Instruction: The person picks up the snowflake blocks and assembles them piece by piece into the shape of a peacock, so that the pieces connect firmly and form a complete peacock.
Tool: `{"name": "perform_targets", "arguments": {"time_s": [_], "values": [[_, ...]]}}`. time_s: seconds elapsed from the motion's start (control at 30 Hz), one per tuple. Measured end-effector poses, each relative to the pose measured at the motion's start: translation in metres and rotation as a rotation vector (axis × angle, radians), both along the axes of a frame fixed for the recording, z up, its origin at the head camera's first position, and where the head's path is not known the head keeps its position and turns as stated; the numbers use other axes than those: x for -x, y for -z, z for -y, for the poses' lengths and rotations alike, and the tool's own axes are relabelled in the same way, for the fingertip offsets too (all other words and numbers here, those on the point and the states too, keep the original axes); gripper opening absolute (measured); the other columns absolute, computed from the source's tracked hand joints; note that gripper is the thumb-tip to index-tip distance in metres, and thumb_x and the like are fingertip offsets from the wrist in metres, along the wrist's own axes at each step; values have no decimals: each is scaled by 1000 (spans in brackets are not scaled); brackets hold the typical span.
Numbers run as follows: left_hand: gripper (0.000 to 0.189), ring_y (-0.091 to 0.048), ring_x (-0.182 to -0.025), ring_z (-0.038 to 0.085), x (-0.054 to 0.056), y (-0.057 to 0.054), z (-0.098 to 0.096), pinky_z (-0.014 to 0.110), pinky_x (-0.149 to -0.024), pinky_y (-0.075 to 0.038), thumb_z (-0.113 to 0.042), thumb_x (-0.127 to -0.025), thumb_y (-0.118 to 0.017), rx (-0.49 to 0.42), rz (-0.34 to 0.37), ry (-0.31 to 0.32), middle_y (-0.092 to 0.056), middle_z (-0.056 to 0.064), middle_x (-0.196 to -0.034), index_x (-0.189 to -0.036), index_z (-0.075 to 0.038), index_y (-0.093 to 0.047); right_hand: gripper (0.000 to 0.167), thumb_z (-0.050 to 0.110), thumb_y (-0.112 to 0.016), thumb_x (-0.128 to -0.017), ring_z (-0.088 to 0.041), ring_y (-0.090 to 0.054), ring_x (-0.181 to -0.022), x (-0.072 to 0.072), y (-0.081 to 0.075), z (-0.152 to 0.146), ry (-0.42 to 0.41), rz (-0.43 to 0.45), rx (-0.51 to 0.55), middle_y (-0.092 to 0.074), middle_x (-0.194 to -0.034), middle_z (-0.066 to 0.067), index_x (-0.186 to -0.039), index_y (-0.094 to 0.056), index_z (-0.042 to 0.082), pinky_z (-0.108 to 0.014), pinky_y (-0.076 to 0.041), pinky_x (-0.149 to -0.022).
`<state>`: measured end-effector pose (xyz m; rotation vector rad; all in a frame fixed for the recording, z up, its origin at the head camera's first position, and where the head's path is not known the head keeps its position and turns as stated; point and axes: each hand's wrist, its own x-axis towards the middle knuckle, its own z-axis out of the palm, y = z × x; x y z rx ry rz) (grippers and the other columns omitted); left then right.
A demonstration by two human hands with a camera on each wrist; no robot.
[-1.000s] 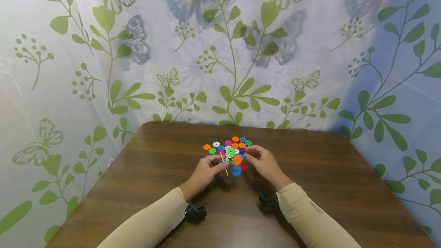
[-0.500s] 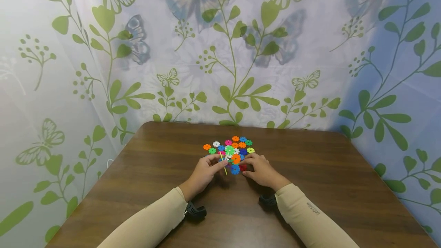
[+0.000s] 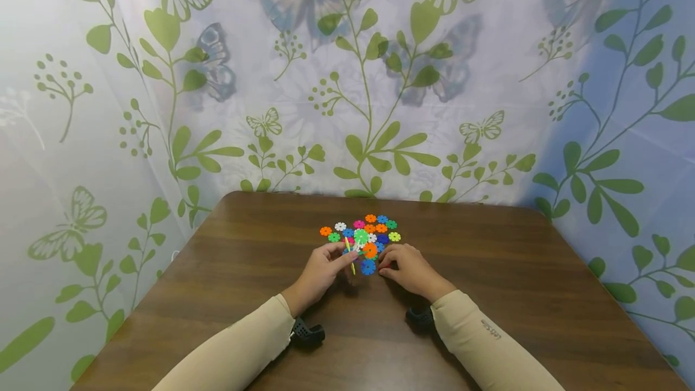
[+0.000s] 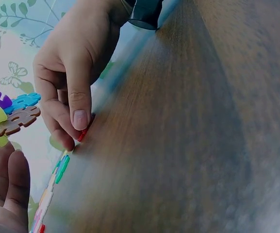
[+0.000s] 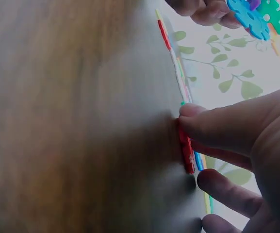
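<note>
My left hand (image 3: 320,267) holds a built-up cluster of interlocking plastic flower discs above the table. An edge-on yellow disc (image 3: 350,258), a light green disc (image 3: 361,236), an orange disc (image 3: 370,250) and a blue disc (image 3: 368,267) show in it. A brown disc (image 4: 21,121) also belongs to the cluster in the left wrist view. To its right, my right hand (image 3: 409,270) is down at the tabletop. Thumb and fingers pinch a red disc (image 5: 186,150) there, seen edge-on in the right wrist view. From the head view that red disc is hidden behind the hand.
Loose discs in several colours lie flat beyond the hands, among them a white disc (image 3: 340,227), a green disc (image 3: 391,224) and a yellow-green disc (image 3: 394,237). The brown wooden table (image 3: 260,240) ends at a leaf-patterned curtain (image 3: 347,137).
My right hand has come nearer and lower, from beside the dark blue disc to the red disc, uncovering the yellow-green one. The left hand's cluster has shifted slightly left.
</note>
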<state>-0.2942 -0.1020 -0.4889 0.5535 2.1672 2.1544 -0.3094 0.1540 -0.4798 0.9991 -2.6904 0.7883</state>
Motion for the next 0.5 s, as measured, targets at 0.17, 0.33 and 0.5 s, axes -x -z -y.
{"name": "perform_targets", "arguments": {"time_s": [0.17, 0.33, 0.5], "values": [[32, -63, -80, 25, 2, 1, 0, 33, -73, -57, -28, -101, -75, -6, -10, 1, -69, 11, -94, -115, 0, -73, 6, 10, -85, -91, -19, -68, -97, 2, -1, 1, -29, 3, 20, -73, -100, 4, -91, -81, 14, -48, -55, -92], [30, -62, -79, 26, 1, 2, 1, 33, -72, -57, -29, -101, -76, -2, -10, 6, -70, 13, -94, -113, -2, -74, 15, 5, -85, -90, -17, -66, -90, 1, -4, -2, -67, 57, 26, -69, -98, 5, -102, -79, 12, -38, -58, -81], [26, -62, -78, 29, 1, 2, 1, 36, -71, -56, -29, -101, -76, 12, -26, 11, -69, 11, -89, -108, -5, -75, 20, 4, -85, -90, -15, -64, -87, -1, -11, -5, -110, 196, 15, -71, -100, 5, -108, -77, 9, -36, -57, -79]]}}
